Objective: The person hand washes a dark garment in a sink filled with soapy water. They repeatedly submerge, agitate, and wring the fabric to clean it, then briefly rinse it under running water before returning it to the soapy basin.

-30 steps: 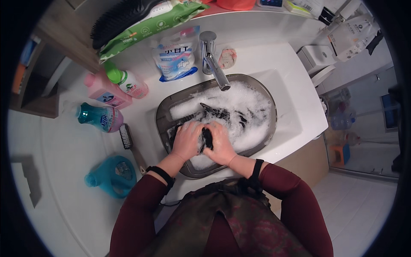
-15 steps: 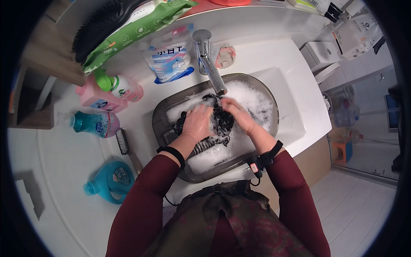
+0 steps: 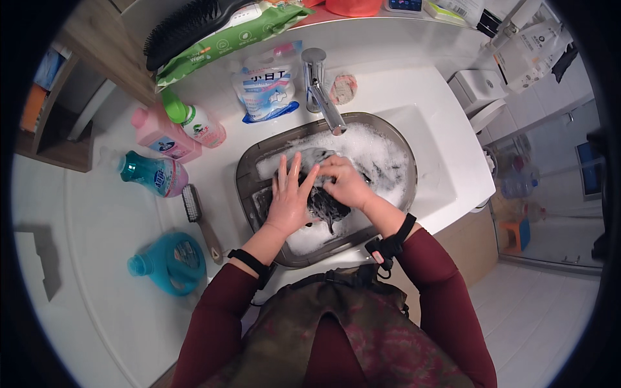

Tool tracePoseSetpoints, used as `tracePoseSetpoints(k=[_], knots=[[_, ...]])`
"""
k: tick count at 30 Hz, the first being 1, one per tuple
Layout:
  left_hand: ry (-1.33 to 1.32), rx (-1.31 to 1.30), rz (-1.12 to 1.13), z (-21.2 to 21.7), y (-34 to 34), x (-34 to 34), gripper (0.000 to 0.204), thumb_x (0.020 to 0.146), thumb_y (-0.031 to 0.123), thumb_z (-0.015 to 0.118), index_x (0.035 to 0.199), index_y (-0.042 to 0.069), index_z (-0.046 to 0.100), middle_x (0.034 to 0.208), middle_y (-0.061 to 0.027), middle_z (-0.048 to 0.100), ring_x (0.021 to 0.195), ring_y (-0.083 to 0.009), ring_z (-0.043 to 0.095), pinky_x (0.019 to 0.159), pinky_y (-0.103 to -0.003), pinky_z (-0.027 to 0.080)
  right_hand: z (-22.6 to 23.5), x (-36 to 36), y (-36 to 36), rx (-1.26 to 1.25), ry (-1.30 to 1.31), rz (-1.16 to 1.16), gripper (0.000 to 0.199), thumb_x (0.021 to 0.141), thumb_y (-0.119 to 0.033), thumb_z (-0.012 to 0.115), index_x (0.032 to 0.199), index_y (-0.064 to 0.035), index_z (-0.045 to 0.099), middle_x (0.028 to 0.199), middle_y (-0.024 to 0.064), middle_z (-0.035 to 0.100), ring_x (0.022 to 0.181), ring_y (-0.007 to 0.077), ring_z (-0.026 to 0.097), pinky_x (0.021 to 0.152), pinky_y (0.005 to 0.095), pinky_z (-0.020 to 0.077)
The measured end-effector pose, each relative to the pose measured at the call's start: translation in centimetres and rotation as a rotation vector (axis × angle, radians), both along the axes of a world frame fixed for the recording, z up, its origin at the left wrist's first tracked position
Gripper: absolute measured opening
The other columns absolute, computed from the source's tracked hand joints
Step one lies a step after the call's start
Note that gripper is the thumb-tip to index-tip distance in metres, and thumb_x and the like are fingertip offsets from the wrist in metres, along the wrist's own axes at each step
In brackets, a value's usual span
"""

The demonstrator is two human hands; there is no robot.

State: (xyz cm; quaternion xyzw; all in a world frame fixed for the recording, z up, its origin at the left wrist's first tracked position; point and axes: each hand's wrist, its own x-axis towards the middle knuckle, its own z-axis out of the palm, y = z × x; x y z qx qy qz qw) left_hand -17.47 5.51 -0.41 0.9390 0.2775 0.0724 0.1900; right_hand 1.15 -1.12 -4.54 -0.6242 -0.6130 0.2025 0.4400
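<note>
A wet black cloth, partly covered with suds, lies bunched in the grey oval basin set in the white sink. My left hand rests over the cloth's left side with its fingers spread apart. Close beside it, my right hand has its fingers curled in on the upper part of the cloth, pinching it. The fingertips of both hands nearly meet. White foam floats around the cloth and hides part of it.
Behind the basin, a chrome faucet reaches over its rim. A detergent pouch stands nearby. At the left are a pink bottle, a teal-capped bottle, a scrub brush and a blue jug.
My left hand has gone from lying on the cloth to spread fingers. My right hand has moved down and curled onto the cloth. The cloth is bunched differently, its ribbed part no longer showing.
</note>
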Motion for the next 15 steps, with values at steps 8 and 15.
tracePoseSetpoints(k=[8,15], knots=[[-0.034,-0.091,-0.006,-0.1,1.7,-1.0,0.086,0.065,0.014,0.083,0.143,0.010,0.046,0.139,-0.0150,0.046,0.129,-0.0380,0.045,0.103,-0.054,0.041,3.6,-3.0,-2.2,-0.021,-0.146,0.073,0.047,0.069,-0.007,0.074,0.116,-0.0087,0.068,0.122,0.0156,0.055,0.115,0.0408,0.050,0.101,0.0455,0.0433],[-0.028,0.135,-0.130,-1.0,-0.3,-3.1,0.083,0.062,0.015,0.086,0.136,0.009,0.050,0.141,-0.0152,0.044,0.130,-0.0385,0.044,0.103,-0.054,0.040,4.1,-4.5,-6.1,-0.285,-0.453,0.080,0.124,0.056,-0.031,0.094,0.157,-0.0225,0.024,0.163,0.0247,0.010,0.142,0.0546,0.026,0.103,0.0640,0.0407]])
